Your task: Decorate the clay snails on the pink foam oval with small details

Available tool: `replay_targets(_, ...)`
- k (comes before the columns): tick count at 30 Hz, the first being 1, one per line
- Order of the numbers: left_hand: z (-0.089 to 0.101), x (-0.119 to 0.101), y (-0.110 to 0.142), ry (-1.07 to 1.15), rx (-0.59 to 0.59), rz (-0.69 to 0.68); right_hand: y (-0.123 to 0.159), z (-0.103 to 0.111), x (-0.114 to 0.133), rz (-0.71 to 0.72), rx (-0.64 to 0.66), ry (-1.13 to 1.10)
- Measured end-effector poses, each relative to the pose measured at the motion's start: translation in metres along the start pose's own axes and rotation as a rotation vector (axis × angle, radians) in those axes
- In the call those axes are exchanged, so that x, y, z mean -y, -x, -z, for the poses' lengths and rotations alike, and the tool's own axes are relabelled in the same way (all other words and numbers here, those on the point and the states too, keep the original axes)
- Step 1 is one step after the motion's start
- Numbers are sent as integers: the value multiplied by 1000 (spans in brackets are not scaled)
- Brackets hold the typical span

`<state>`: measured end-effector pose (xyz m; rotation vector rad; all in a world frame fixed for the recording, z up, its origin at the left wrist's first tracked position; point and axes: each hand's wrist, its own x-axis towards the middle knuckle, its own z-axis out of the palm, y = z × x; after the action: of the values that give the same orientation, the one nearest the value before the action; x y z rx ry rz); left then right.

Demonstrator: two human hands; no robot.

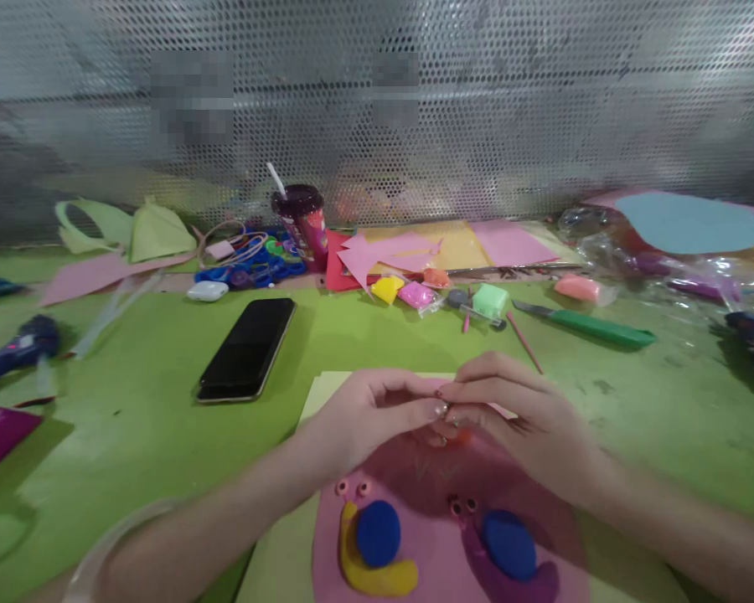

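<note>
My left hand (368, 419) and my right hand (531, 423) meet at the fingertips above a pink paper sheet (436, 536). Both hands are closed, fingers pressed together; whatever sits between the tips is too small or hidden to name. A bit of orange (462, 437) shows just under the right fingers. On the pink sheet lie two clay snails: a yellow snail (380, 578) with a blue disc shell, and a purple snail (544, 582), also with a blue shell. Each has two small eyes on top. A pale yellow sheet (276, 544) is beneath the pink one.
Left of my hands lies a black phone (248, 347). Behind are a lidded cup (305, 226) with a straw, blue scissors (251, 272), a white earphone case (207, 291) and several wrapped clay packs (416, 293). A green-handled cutter (594, 325) rests right. A perforated metal panel (477, 109) closes the back.
</note>
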<state>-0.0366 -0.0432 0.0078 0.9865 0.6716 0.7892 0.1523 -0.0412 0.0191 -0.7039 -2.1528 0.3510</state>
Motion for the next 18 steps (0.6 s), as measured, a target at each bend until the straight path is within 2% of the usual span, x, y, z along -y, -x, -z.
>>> replay_targets(7, -1, -2, 2, 3, -22, 22, -2, 4, 3, -24, 0, 8)
replay_targets(15, 4, -5, 1, -119, -94, -20, 3, 6, -6, -171, -66, 61)
replay_targets(18, 3, -6, 1, -121, -107, -4, 3, 6, -4, -166, -78, 52)
